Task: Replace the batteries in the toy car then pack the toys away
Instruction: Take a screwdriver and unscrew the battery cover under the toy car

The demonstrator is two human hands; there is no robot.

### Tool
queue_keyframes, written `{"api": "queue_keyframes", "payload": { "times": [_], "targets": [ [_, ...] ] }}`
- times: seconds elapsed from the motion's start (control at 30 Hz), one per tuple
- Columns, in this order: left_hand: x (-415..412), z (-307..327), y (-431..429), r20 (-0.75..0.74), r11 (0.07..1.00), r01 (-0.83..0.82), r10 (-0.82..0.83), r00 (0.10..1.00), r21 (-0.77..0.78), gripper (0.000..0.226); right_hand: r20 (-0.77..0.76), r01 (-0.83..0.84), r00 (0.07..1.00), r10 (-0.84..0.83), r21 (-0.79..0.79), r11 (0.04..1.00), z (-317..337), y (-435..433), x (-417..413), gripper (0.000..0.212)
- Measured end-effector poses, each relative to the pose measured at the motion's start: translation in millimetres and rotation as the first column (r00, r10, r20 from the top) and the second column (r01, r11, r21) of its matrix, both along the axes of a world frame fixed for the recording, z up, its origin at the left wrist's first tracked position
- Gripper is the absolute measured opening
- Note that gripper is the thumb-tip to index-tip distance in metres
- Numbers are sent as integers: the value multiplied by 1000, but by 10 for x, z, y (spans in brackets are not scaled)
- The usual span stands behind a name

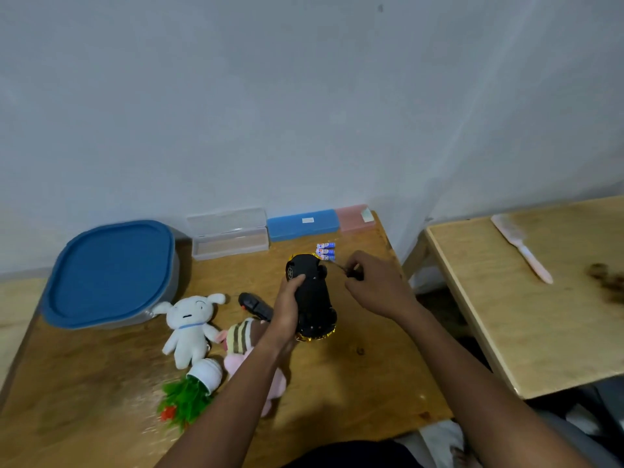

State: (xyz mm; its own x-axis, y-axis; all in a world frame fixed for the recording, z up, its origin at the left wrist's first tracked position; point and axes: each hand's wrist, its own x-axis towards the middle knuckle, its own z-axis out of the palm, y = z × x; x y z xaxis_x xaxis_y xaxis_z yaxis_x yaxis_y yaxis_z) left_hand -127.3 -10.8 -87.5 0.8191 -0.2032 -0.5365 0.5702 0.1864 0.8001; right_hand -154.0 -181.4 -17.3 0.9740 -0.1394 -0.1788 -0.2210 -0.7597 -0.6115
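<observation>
1. Toy car (312,295) is upside down, lifted just above the wooden table (354,383), its black underside facing up.
2. Left hand (287,307) grasps the car along its left side, thumb laid over the underside near a wheel.
3. Right hand (374,285) is clenched around a small screwdriver (341,267); the tip points at the car's far end, near the right wheel.
4. Car looks black below, with gold bodywork showing at both ends.
5. Batteries (326,251), blue and white, lie side by side on the table just beyond the car; their print is too small to read.
6. Blue case (302,224) by the wall bears a white label, unreadable.
</observation>
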Motion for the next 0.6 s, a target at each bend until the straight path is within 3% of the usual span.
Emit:
{"api": "queue_keyframes", "payload": {
  "times": [0.1,0.23,0.4,0.6],
  "targets": [
    [20,-44,16,9,1000,-12,12,1000,-11,43,84,89,991,-104,162,983,-105,173,88,5],
    [16,-58,50,-16,999,-17,17,1000,-29,54,75,73,992,-97,268,961,-297,315,177,4],
    [53,-119,79,26,1000,-5,5,1000,-2,37,94,28,994,-49,208,978,-413,348,220,8],
    [21,-118,55,183,995,55,-70,981,84,46,118,21,992,-47,211,977,-501,317,212,13]
  ]
}}
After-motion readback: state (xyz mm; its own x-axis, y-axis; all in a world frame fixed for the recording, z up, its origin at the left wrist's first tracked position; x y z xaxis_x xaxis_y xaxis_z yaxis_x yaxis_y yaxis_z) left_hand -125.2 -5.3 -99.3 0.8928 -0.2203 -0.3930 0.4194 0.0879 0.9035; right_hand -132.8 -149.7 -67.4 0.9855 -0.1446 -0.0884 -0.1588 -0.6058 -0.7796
